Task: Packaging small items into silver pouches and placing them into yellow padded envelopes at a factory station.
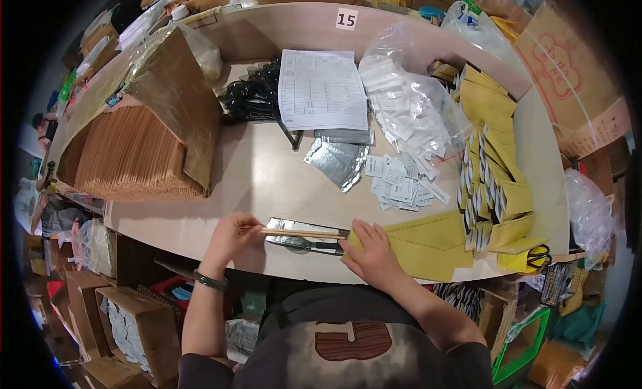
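Note:
A pair of pale wooden chopsticks lies across a silver foil packet and a black plastic spoon near the table's front edge. My left hand is closed, pinching the chopsticks' left end. My right hand closes around the set's right end, at a flat yellow paper sleeve; its palm hides part of the sleeve. More yellow sleeves fan out beneath that one. Farther back lie silver foil packets and small white packets.
A cardboard box of tightly packed thin brown pieces stands at left. Black spoons lie partly beneath a printed sheet. A clear bag spills white packets. Filled yellow sleeves and black-handled scissors are at right.

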A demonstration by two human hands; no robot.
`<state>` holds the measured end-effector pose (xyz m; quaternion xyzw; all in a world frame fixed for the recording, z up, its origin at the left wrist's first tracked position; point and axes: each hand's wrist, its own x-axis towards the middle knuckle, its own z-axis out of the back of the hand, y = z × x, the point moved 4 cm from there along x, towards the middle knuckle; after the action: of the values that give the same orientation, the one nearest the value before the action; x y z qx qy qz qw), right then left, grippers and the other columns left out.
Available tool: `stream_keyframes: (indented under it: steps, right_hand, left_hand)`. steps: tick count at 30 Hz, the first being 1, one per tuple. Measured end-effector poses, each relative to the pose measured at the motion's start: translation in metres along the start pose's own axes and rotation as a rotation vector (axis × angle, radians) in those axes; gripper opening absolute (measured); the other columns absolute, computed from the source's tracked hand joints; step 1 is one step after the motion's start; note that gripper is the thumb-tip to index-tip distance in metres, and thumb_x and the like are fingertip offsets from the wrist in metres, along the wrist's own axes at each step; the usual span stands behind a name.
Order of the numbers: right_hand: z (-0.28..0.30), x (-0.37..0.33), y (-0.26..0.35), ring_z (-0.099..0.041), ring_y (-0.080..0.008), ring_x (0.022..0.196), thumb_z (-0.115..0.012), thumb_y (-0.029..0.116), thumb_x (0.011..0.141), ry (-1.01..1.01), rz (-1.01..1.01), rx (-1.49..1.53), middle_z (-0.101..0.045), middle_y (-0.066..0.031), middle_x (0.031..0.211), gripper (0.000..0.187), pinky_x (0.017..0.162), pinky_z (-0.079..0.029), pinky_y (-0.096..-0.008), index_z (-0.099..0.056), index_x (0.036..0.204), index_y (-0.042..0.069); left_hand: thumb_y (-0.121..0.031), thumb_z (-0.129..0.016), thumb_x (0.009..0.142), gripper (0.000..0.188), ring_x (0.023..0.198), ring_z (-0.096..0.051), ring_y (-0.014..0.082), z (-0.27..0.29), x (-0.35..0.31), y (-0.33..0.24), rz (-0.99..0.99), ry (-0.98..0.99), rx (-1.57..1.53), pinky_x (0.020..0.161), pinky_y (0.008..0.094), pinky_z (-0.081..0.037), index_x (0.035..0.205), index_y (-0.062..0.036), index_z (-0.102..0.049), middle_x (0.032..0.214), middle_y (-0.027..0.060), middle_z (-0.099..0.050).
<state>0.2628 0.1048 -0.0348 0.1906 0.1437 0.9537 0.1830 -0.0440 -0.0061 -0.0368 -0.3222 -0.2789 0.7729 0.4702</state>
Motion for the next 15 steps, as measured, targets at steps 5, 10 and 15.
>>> stream_keyframes:
  steps: [5, 10, 15]
  right_hand:
    - [-0.004, 0.005, 0.003, -0.051, -0.0419, 0.124, -0.079, 0.022, 0.077, -0.037, 0.033, 0.081, -0.051, -0.0257, 0.135, 0.049, 0.102, -0.044, -0.0496, -0.06, 0.118, 0.004]
    - [-0.01, 0.009, 0.005, -0.05, -0.0449, 0.125, -0.08, 0.024, 0.077, -0.052, -0.03, 0.149, -0.049, -0.0286, 0.137, 0.049, 0.104, -0.042, -0.0517, -0.057, 0.113, 0.0]
    - [-0.002, 0.01, 0.013, -0.046, -0.0487, 0.128, -0.08, 0.025, 0.078, 0.0, -0.086, 0.157, -0.044, -0.0324, 0.14, 0.047, 0.107, -0.04, -0.0535, -0.056, 0.109, -0.002]
  left_hand:
    - [-0.017, -0.078, 0.082, 0.027, 0.083, -0.069, 0.0267, -0.035, 0.01, -0.033, -0.046, -0.108, 0.106, 0.074, 0.0348, -0.055, 0.095, 0.0023, -0.065, 0.09, 0.0137, -0.068]
    - [-0.031, -0.084, 0.073, 0.044, 0.089, -0.059, 0.0348, -0.08, 0.003, -0.085, -0.292, -0.43, 0.24, 0.075, 0.0423, -0.049, 0.097, -0.0027, -0.06, 0.098, 0.0152, -0.058]
    - [-0.027, -0.083, 0.075, 0.048, 0.093, -0.056, 0.0363, -0.078, 0.021, -0.09, -0.167, -0.437, 0.302, 0.081, 0.0446, -0.047, 0.104, 0.0005, -0.057, 0.103, 0.0169, -0.056]
